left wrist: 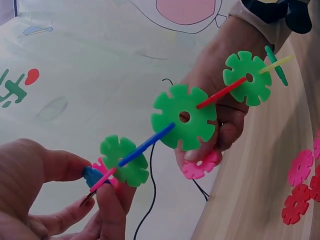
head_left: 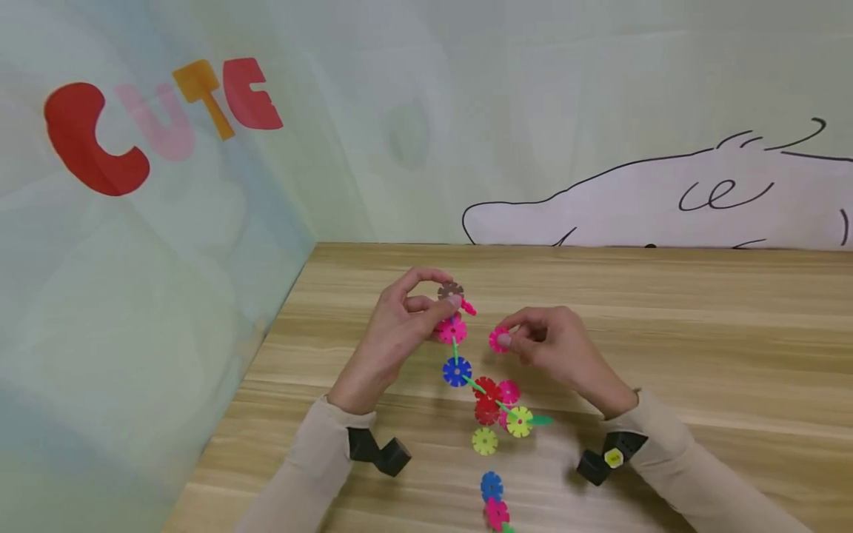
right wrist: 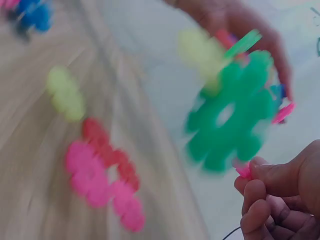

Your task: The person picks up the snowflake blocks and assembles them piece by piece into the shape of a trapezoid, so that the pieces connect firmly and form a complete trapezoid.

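My left hand (head_left: 393,329) pinches the upper end of a chain of slotted plastic discs, near a brown disc (head_left: 450,287). Below it the chain hangs through a blue disc (head_left: 449,376) to a yellow disc (head_left: 514,426) and a green disc (head_left: 543,420). In the left wrist view a green disc (left wrist: 170,105) of the chain faces me, with others standing edge-on between. To the right, my right hand (head_left: 556,348) pinches a single pink disc (head_left: 496,345) between thumb and finger, apart from the chain. The right wrist view is blurred on the chain.
Red discs (head_left: 486,416) and pink discs (head_left: 510,389) lie on the wooden table (head_left: 700,333) beneath the chain. Nearer me are a loose yellow disc (head_left: 480,446), a blue disc (head_left: 492,483) and a pink disc (head_left: 494,515). A printed backdrop (head_left: 373,148) borders the table.
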Tool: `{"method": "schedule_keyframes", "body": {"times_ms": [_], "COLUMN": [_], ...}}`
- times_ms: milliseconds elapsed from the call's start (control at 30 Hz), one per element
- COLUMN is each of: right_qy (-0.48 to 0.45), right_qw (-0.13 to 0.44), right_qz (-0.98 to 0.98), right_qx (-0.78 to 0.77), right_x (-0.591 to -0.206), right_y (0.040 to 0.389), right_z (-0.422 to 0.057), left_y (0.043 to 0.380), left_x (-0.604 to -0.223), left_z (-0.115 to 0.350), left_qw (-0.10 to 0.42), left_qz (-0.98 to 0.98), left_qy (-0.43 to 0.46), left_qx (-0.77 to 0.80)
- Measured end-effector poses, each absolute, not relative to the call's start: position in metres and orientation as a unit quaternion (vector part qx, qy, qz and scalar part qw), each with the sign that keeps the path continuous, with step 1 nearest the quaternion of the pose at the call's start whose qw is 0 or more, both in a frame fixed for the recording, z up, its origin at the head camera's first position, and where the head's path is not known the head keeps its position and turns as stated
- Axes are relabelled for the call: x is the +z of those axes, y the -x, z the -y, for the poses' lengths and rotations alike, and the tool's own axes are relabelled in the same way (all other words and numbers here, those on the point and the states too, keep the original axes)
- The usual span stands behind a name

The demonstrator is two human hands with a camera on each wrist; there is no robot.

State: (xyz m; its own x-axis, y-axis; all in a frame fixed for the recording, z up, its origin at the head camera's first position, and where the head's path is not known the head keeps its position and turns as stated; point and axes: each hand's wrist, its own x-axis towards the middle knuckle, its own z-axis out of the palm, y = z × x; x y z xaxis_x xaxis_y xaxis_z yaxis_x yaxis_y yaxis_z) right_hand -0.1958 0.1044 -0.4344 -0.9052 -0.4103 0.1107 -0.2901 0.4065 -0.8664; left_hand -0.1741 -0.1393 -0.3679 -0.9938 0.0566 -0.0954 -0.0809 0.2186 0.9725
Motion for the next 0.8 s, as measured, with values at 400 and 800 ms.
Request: {"method": "schedule_keyframes", "body": {"times_ms": [400, 800], "right_qy": [0.199, 0.19], "right_qw": [0.088, 0.101], "right_qz": [-0.795, -0.766], "right_qx": [-0.566, -0.606], "right_x": [-0.413, -0.407], "right_y": [0.188, 0.185], "right_z": [-0.104, -0.106], "left_y": [0.174, 0.172], "left_x": [-0.369, -0.373], "left_z": [0.138, 0.131], "left_qw": [0.06, 0.076], "left_qz": [-0.78, -0.781], "left_qy": [0.006, -0.005], "left_qx": [0.623, 0.62]}}
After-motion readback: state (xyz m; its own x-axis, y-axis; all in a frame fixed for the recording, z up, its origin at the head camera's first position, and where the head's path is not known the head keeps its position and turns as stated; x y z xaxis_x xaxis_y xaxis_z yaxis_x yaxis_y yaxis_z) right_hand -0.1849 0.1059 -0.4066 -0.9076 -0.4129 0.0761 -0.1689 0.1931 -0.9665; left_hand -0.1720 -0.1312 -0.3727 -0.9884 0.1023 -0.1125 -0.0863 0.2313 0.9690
